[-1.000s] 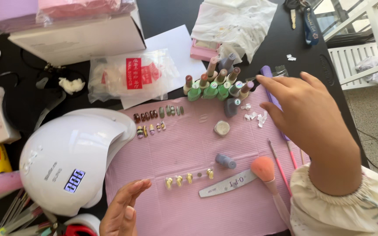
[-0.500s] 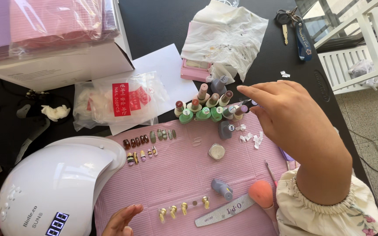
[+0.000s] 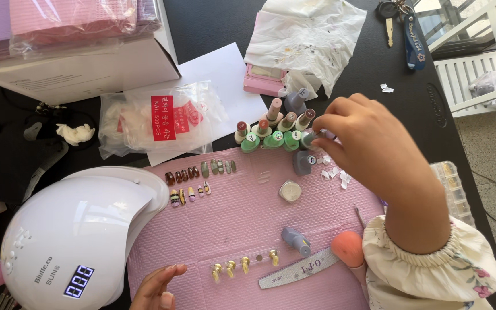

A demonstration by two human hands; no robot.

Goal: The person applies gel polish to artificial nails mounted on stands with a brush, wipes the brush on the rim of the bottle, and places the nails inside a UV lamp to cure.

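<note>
Right hand [image 3: 374, 146]: we reach it over the far edge of the pink ridged paper mat [image 3: 242, 224], fingers curled narrow, tips pinched on a small nail-polish bottle with a green base [image 3: 310, 138] at the right end of the cluster of upright green-based polish bottles [image 3: 271, 133]. We cannot tell whether the bottle is lifted off the black bench [image 3: 397, 74].

Left hand [image 3: 157, 288]: low at the mat's near edge, fingers loosely spread, holding nothing, just beside the white dome-shaped nail lamp [image 3: 76, 235].

On the mat: a grey polish bottle [image 3: 302, 162] just in front of the cluster; two rows of small painted false nails [image 3: 199, 178]; a small round clear jar [image 3: 290, 190]; a clear strip carrying gold-tipped nails [image 3: 243, 265]; a grey nail file [image 3: 298, 268]; a peach powder brush [image 3: 347, 248].

Beyond the mat: a clear plastic bag of false nails with a red label [image 3: 159, 117]; a crumpled white tissue [image 3: 305, 37].
</note>
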